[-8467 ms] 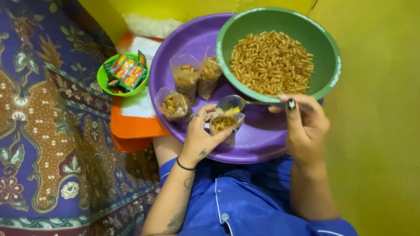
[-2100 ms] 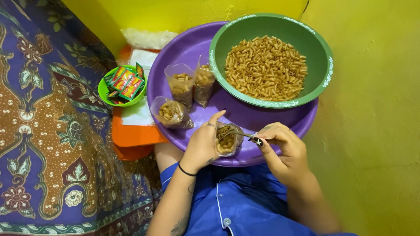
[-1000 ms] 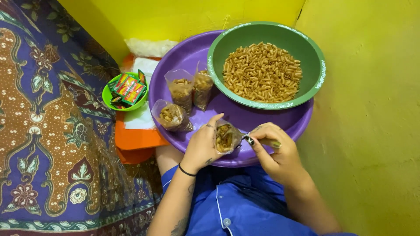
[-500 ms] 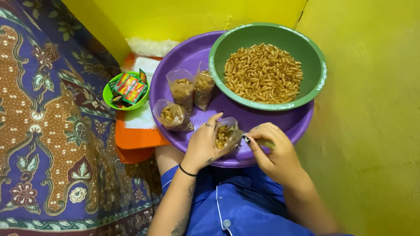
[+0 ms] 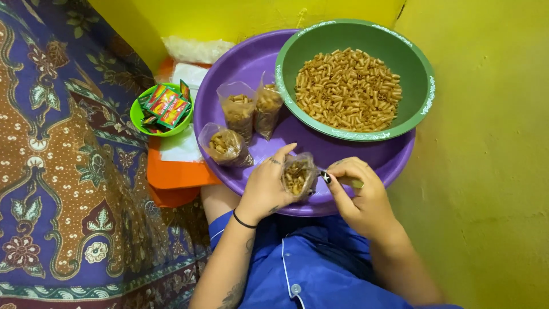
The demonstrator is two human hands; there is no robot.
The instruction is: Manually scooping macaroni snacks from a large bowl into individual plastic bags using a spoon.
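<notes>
A: Hands, at near rim of purple tray [image 5: 366, 163]?
B: Left hand [image 5: 264, 186] curls closed around small clear bag [image 5: 297, 176] of fried macaroni, holding it over the rim. Right hand [image 5: 360, 194] pinches a spoon handle [image 5: 350, 183] just beside the bag.
A: Surroundings?
B: Green bowl [image 5: 420, 74] of macaroni behind; three filled bags [image 5: 243, 111] left of it; small green bowl [image 5: 137, 111] of sachets off the tray.

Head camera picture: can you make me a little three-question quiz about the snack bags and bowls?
1. True or false: the green bowl sits on the purple tray.
2. How many filled bags stand apart from the hands?
3. Which hand grips the small bag? A left, B right.

Key:
1. True.
2. Three filled bags.
3. A: the left hand grips it; the right hand holds a spoon.
</notes>
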